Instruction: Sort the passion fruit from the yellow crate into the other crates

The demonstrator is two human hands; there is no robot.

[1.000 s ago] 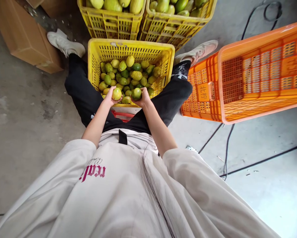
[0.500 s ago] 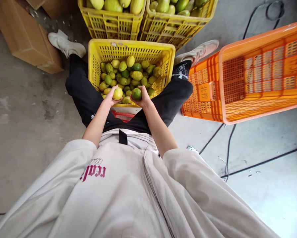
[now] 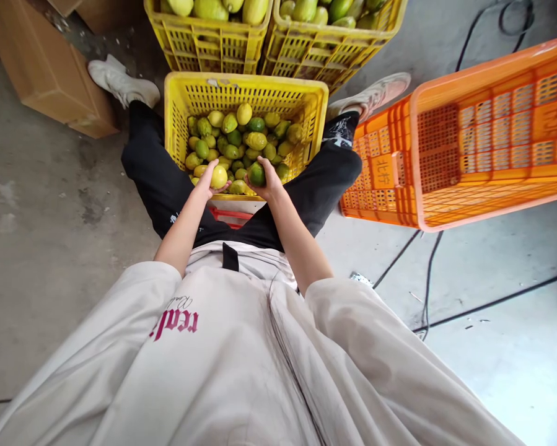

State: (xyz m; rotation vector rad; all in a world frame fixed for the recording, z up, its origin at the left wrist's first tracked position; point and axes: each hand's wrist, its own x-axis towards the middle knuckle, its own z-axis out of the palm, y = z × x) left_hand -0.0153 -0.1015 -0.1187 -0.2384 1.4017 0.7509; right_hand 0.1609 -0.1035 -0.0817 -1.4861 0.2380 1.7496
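Observation:
Between my knees stands a yellow crate (image 3: 246,81) holding many green and yellow lemons (image 3: 230,137). My left hand (image 3: 208,181) is closed round a yellow lemon (image 3: 219,177) above the crate's near edge. In my right hand (image 3: 271,180) I grip a dark green lemon (image 3: 256,174), also over the near edge. The two hands are a short way apart, and some fingers are hidden under the fruit.
Two more yellow crates (image 3: 208,49) with larger green fruit stand just beyond. An orange crate (image 3: 414,155) lies at the right, with black cables (image 3: 496,303) on the floor near it. Cardboard boxes (image 3: 50,68) are at the upper left.
Both hands stay in nearly the same place. The lemons have turned slightly in the fingers, and the right fingers reach a little further over the green one.

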